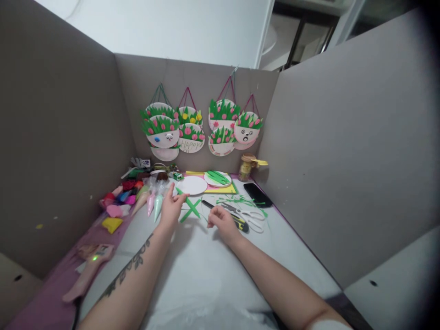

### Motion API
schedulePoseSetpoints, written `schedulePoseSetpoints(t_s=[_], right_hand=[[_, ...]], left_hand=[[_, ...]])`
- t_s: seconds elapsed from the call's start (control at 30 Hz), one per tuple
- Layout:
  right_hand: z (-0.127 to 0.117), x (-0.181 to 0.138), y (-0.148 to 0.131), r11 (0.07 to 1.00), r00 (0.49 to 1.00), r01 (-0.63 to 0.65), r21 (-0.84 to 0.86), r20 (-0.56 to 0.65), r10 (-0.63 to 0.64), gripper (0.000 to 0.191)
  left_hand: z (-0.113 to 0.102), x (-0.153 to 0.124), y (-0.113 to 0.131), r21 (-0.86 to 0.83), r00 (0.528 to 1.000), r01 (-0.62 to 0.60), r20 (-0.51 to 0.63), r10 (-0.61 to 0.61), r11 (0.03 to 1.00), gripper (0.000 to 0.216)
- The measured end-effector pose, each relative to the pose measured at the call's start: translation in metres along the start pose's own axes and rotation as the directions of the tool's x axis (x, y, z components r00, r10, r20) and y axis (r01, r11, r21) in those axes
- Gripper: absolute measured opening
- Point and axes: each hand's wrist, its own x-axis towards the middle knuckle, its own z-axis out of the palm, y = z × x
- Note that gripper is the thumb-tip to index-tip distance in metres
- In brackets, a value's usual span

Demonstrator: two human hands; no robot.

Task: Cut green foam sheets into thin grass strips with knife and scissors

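Observation:
My left hand [172, 208] reaches over the white table [206, 266], fingers loosely apart, its fingertips touching the crossed green paper strips [189, 207]. Just right of the strips, my right hand [222, 222] is curled in a pinch, and what it holds is too small to name. A utility knife [237, 221] and white scissors [249, 216] lie right beyond that hand. Farther back sit a blank white paper plate [193, 185] and a plate with green paper cuttings [217, 178].
Finished paper-plate flower baskets [192, 126] hang on the cardboard back wall. Coloured clay lumps [122, 197] and pastel cones [153, 204] lie at the left, a pink glue gun [87, 270] near the front left. A black phone [257, 195] and a jar [246, 167] are at the right.

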Motion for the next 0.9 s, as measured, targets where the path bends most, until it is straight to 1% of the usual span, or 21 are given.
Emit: schedulePoseSetpoints(t_s=[0.03, 0.1, 0.17, 0.2, 0.27, 0.33, 0.37, 0.43, 0.47, 0.5, 0.53, 0.63, 0.73, 0.9], right_hand=[[0.000, 0.001, 0.000, 1.000, 1.000, 0.014, -0.023, -0.015, -0.014, 0.021], [0.000, 0.003, 0.003, 0.998, 1.000, 0.008, -0.066, 0.009, -0.008, 0.024], [0.001, 0.003, 0.007, 0.993, 0.998, -0.031, -0.112, 0.055, 0.037, 0.025], [0.002, 0.004, 0.009, 0.990, 0.996, -0.050, -0.130, 0.060, 0.058, 0.026], [0.001, 0.004, 0.011, 0.987, 0.996, -0.076, -0.140, 0.030, 0.081, 0.029], [0.000, 0.006, 0.012, 0.991, 0.997, -0.075, -0.114, -0.009, 0.075, 0.029], [-0.001, 0.007, 0.011, 0.993, 0.998, -0.069, -0.099, -0.019, 0.068, 0.030], [-0.002, 0.008, 0.011, 0.993, 0.998, -0.063, -0.095, -0.020, 0.062, 0.030], [-0.002, 0.008, 0.010, 0.993, 0.998, -0.061, -0.102, -0.016, 0.059, 0.029], [-0.001, 0.008, 0.010, 0.992, 0.998, -0.058, -0.113, -0.013, 0.057, 0.029], [-0.001, 0.007, 0.009, 0.991, 0.998, -0.055, -0.125, -0.009, 0.054, 0.028], [0.001, 0.005, 0.007, 0.988, 0.999, -0.044, -0.151, 0.021, 0.047, 0.025], [0.002, 0.003, 0.005, 0.987, 0.997, -0.056, -0.148, 0.051, 0.064, 0.022], [0.001, 0.002, 0.004, 0.979, 0.993, -0.085, -0.184, 0.063, 0.098, 0.018]], left_hand=[[0.003, -0.003, 0.001, 0.009, 0.999, 0.004, 0.049, -0.005, 1.000, 0.096], [0.010, -0.012, 0.003, 0.036, 0.991, -0.009, 0.137, 0.004, 0.999, 0.094], [0.017, -0.021, 0.003, 0.058, 0.978, -0.045, 0.206, 0.032, 0.997, 0.089], [0.020, -0.024, 0.003, 0.055, 0.970, -0.065, 0.236, 0.051, 0.996, 0.088], [0.023, -0.028, 0.001, 0.009, 0.954, -0.081, 0.291, 0.075, 0.997, 0.088], [0.026, -0.030, -0.003, -0.050, 0.929, -0.031, 0.367, 0.047, 0.998, 0.088], [0.027, -0.031, -0.006, -0.061, 0.907, 0.013, 0.420, 0.014, 0.998, 0.085], [0.029, -0.032, -0.011, -0.037, 0.862, 0.091, 0.504, -0.060, 0.995, 0.070], [0.029, -0.033, -0.014, -0.017, 0.853, 0.111, 0.515, -0.087, 0.994, 0.060], [0.030, -0.033, -0.016, -0.002, 0.858, 0.118, 0.504, -0.101, 0.993, 0.050], [0.030, -0.033, -0.017, 0.008, 0.874, 0.117, 0.475, -0.106, 0.993, 0.043], [0.028, -0.031, -0.018, 0.041, 0.922, 0.084, 0.376, -0.094, 0.996, 0.033], [0.025, -0.027, -0.014, 0.065, 0.945, 0.049, 0.319, -0.067, 0.997, 0.032], [0.020, -0.022, -0.003, 0.010, 0.970, 0.038, 0.240, -0.039, 0.999, 0.039]])
